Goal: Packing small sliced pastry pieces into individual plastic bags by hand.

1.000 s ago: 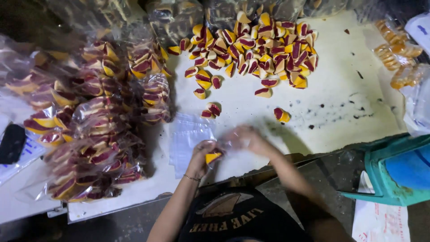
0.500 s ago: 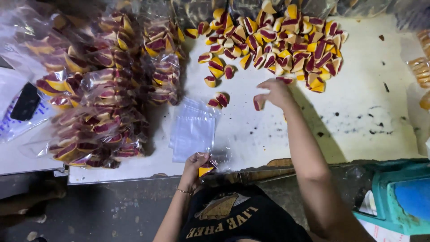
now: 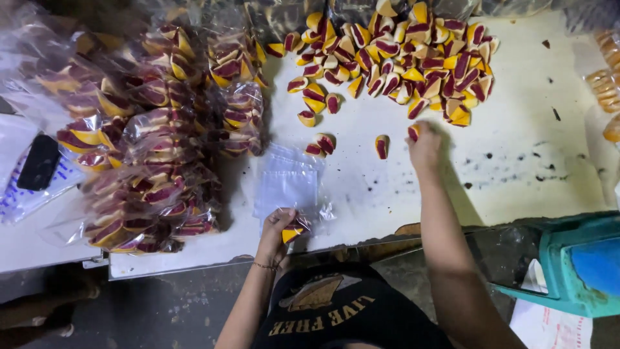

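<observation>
My left hand (image 3: pixel 279 231) is at the table's near edge, holding a small clear plastic bag (image 3: pixel 298 227) with a yellow and maroon candy piece inside. My right hand (image 3: pixel 424 150) is stretched out over the white table (image 3: pixel 516 129), fingers closed on one candy piece (image 3: pixel 413 132) at the edge of the loose heap. That heap of wedge-shaped yellow, white and maroon candies (image 3: pixel 400 58) covers the far middle of the table. A single piece (image 3: pixel 382 146) lies just left of my right hand, and two pieces (image 3: pixel 321 144) lie further left.
A stack of empty clear bags (image 3: pixel 287 181) lies in front of my left hand. Several filled candy bags (image 3: pixel 148 136) are piled at the left. A black phone (image 3: pixel 39 161) rests far left. A teal machine (image 3: pixel 568 265) stands at the lower right.
My right hand left the bag near my body and reached out to the candy heap, then shifted slightly right onto a piece. My left hand stayed with the bag.
</observation>
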